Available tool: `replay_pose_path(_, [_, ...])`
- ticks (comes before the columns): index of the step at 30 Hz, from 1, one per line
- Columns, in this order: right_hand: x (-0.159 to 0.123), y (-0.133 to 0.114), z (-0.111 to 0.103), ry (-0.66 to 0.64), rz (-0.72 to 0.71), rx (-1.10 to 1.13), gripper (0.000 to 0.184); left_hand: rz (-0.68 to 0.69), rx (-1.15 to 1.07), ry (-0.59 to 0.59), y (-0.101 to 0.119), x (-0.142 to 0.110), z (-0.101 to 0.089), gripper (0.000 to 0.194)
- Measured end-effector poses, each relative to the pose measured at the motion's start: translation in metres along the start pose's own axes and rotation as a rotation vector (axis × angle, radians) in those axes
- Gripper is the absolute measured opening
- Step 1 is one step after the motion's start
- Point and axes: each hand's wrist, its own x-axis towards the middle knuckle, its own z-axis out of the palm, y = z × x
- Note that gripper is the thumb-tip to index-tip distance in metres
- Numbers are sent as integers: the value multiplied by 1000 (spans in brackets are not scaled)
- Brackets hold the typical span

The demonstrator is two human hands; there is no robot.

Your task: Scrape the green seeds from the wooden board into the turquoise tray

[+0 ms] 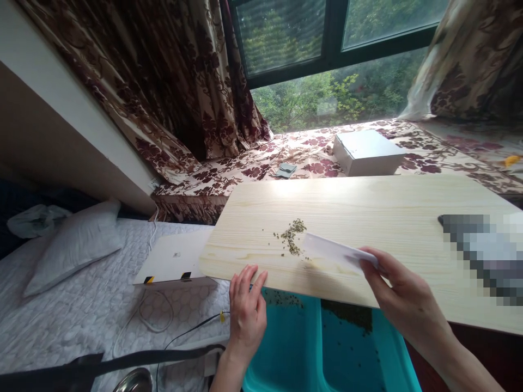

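My right hand (pixel 396 283) grips one end of a thin, flat white strip (pixel 335 251), whose kind I cannot make out. The strip's far end meets the pale wooden tabletop (pixel 368 201) beside a loose patch of small greenish-brown grains (pixel 293 237). Resting on the front edge of the tabletop is my left hand (pixel 248 305), its fingers stretched out and nothing held. Below that edge sits a turquoise bin (pixel 317 337) with two compartments. Grains lie in both, with a denser dark layer (pixel 347 316) in the right one, partly hidden under the board.
A dark device with a blurred screen (pixel 482 256) lies at the tabletop's right. Behind stands a silver box (pixel 370 152) on a flowered cloth by the window. To the left are a white box (pixel 175 256), cables and a pillow (pixel 77 245) on a quilted bed.
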Motion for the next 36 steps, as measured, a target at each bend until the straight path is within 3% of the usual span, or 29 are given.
replay_pose_path(9, [33,-10,24,-192,-177,2,24,20,7,1,-1,0,1,51])
replay_pose_path(20, [35,-11,5,-239,-128,50,21,2,1,-8,0,0,2,52])
replay_pose_path(25, [58,-33,41,-470,-60,337,18,-49,-81,39,-3,-2,3,43])
replay_pose_path(33, [104,-46,117,-858,11,282,16,-137,-96,171,-9,-6,8,24])
replay_pose_path(36, [115,-47,131,-989,26,225,38,-147,-104,176,-8,-6,7,25])
